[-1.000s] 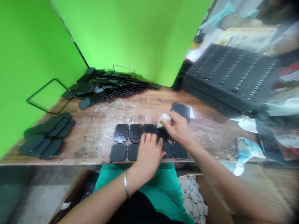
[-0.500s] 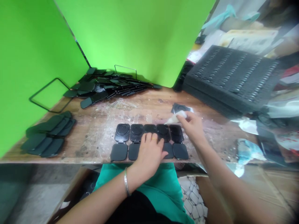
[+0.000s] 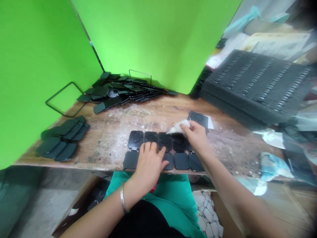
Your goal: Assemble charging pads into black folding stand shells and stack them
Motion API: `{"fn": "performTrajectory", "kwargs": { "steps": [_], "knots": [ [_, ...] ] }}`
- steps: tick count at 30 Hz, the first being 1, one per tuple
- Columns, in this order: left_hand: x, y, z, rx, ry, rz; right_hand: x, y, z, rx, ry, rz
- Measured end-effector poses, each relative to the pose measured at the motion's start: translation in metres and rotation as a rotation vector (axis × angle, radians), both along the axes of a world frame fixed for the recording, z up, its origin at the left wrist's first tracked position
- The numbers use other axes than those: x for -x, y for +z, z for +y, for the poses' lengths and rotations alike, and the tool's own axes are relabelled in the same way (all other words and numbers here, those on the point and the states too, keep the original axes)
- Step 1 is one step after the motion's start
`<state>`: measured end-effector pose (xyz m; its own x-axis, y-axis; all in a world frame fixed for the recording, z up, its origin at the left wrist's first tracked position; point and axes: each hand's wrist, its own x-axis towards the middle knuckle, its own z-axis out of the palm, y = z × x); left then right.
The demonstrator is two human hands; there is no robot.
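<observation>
A row of black hinged cases (image 3: 135, 140) lies opened out along the table's front edge, ringed halves at the back and smooth flat halves in front. My left hand (image 3: 150, 158) rests palm down across the second and third cases, fingers spread, covering parts of them. Between the fingers of my right hand (image 3: 196, 134) is a small white squeeze bottle (image 3: 180, 126), tilted with its nozzle pointing down left. The nozzle tip is at the back edge of the third case's ringed half (image 3: 164, 141); whether it touches I cannot tell. My right hand partly hides the rightmost case.
Stacked black cases (image 3: 61, 138) lie at the left and a larger heap (image 3: 123, 89) at the back, against green panels (image 3: 148, 39). Dark square sheets (image 3: 199, 119) lie behind my right hand. A black foam block (image 3: 257, 82) with rows of slots stands right; a blue-white cloth (image 3: 274, 167) lies nearby.
The bottle in my right hand has moved left along the row, from the fourth case to the third. My left hand has shifted left too. The whole view has swung slightly.
</observation>
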<state>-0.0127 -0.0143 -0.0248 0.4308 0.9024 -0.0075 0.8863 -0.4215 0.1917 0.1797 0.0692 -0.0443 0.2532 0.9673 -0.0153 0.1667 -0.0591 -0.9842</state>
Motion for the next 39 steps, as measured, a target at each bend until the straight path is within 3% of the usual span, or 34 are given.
{"fn": "performTrajectory", "kwargs": {
  "steps": [9,17,26,32,39],
  "knots": [
    [0.001,0.001,0.003,0.026,-0.006,0.004,0.011,0.001,0.008,-0.044,0.051,-0.177],
    [0.001,0.0,0.003,0.025,-0.009,0.004,0.003,0.021,-0.009,-0.178,0.145,-0.582],
    [0.001,-0.006,0.001,-0.019,-0.017,-0.002,0.022,0.026,-0.023,-0.168,0.308,-0.55],
    [0.002,-0.006,0.002,-0.021,-0.031,0.015,0.039,0.02,-0.007,-0.256,0.294,-0.588],
    [0.002,-0.005,0.002,-0.019,-0.032,0.008,0.025,0.017,0.006,-0.281,0.217,-0.669]
  ]
}}
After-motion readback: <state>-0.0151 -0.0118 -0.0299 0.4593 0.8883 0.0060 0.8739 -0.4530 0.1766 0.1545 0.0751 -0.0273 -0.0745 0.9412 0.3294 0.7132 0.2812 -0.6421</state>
